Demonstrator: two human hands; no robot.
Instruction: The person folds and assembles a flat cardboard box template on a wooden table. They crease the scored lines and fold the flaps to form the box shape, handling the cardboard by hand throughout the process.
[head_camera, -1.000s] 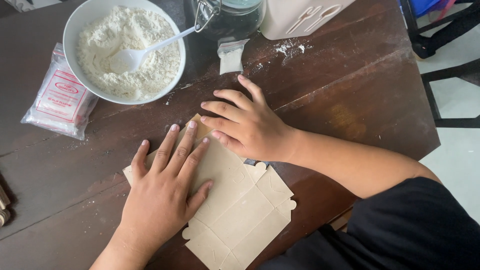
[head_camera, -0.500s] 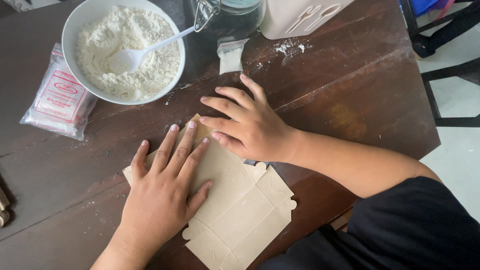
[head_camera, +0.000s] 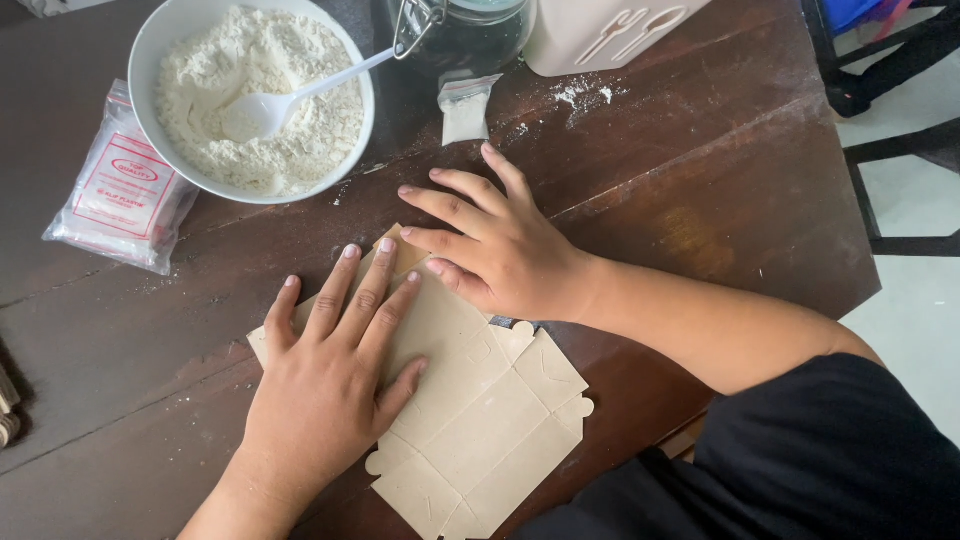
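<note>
A: What are the hands doing?

B: The left hand (head_camera: 325, 385) lies flat, fingers spread, palm pressing down on the flattened brown cardboard box blank (head_camera: 470, 420). There is no pinching grip, just weight on the sheet. The right hand (head_camera: 500, 250) rests at the blank's far edge, fingers spread too, its lower fingers pushing down a small folded flap (head_camera: 402, 250).

A: Where does the blank lie?

B: Near the front edge of the dark wooden worktop (head_camera: 700, 180), tilted diagonally, its tabbed end towards the near right.

A: Has anything changed from the second before?

B: Hardly. Both hands sit on the same spots as half a second and a second ago, and the blank has not shifted. I judge this as a steady pressing of a crease, not a new fold.

A: And further out?

B: Far left, a white bowl (head_camera: 160, 40) of flour with a white spoon (head_camera: 290, 98) in it. Left of that, a clear plastic packet (head_camera: 120, 200) with red print. Behind the right hand, a small sachet (head_camera: 465, 108), a dark glass jar (head_camera: 470, 35) and a cream container (head_camera: 600, 30).
</note>
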